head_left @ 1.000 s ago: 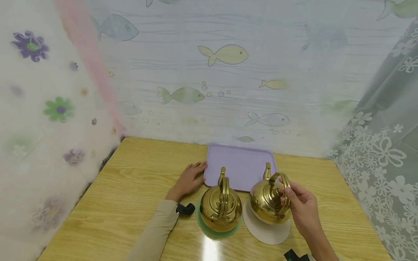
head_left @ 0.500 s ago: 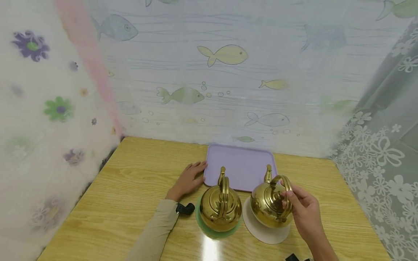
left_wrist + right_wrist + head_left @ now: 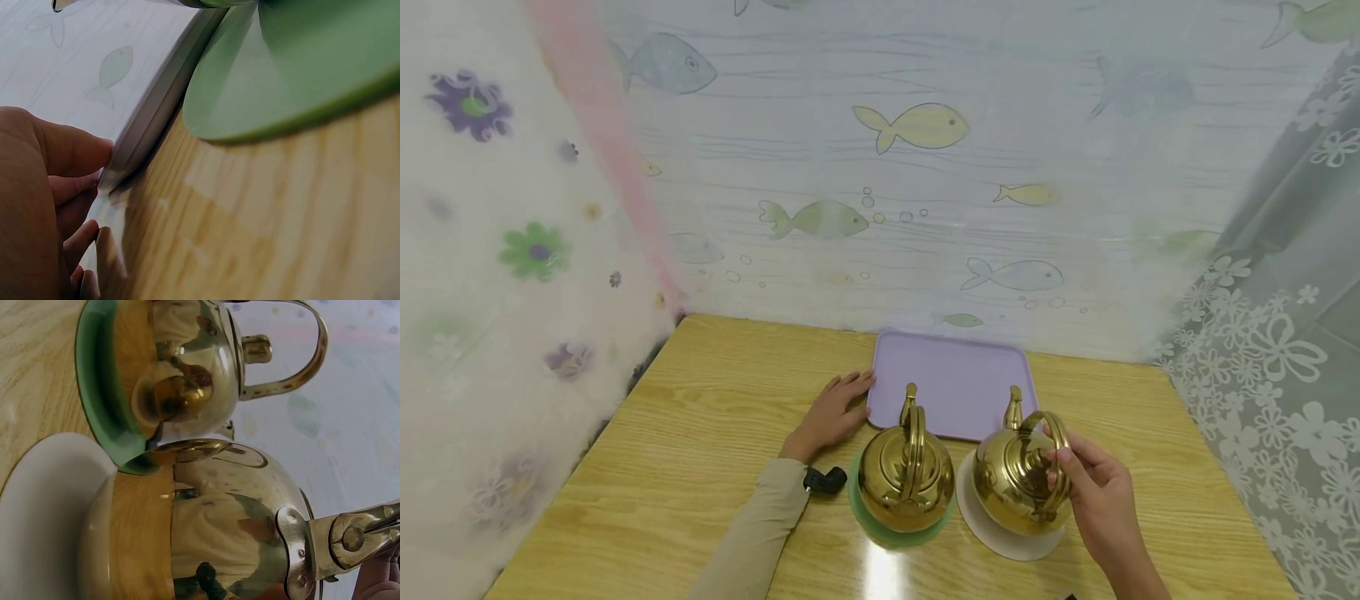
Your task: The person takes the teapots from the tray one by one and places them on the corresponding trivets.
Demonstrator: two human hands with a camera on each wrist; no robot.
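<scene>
My right hand holds the arched handle of a shiny gold kettle at the right. This kettle is over a round white mat; whether its base touches the mat I cannot tell. To its left a matching gold kettle stands on a round green mat, its handle up and its spout toward the back. My left hand lies flat by the left edge of a lilac tray. In the left wrist view its thumb and fingertips touch the tray's rim.
A wooden table carries all of this. A fish-printed curtain hangs right behind the tray, a flowered one lines the left side, and a sheer white-flowered curtain is at the right.
The right kettle has come down and slightly toward me, lower over the white mat, with my right hand on its handle. My left hand and the other kettle stay put.
</scene>
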